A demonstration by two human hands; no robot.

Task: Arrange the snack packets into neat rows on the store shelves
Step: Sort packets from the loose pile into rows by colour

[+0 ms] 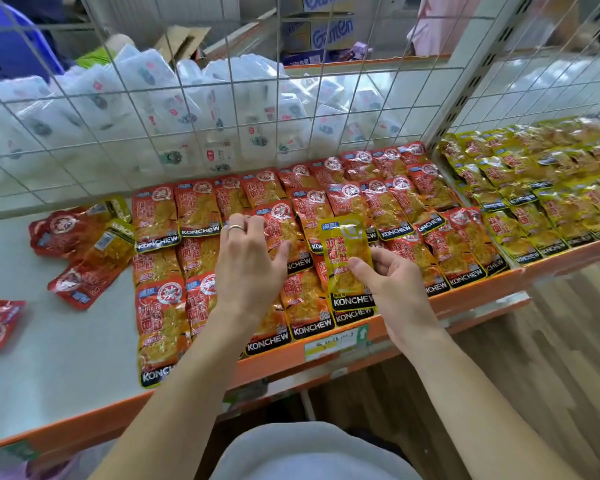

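Red KONCHEW snack packets lie in overlapping rows across the middle of the pale shelf. My right hand holds one yellow packet upright over the red rows, thumb on its front. My left hand, wearing a ring, rests palm down on the red packets with its fingers spread, touching one at mid-row. Several loose red packets lie untidily to the left, some face down.
Yellow packets fill the shelf section on the right. A wire mesh panel backs the shelf, with white packets piled behind it. The orange shelf lip carries a price label. Wooden floor lies at the lower right.
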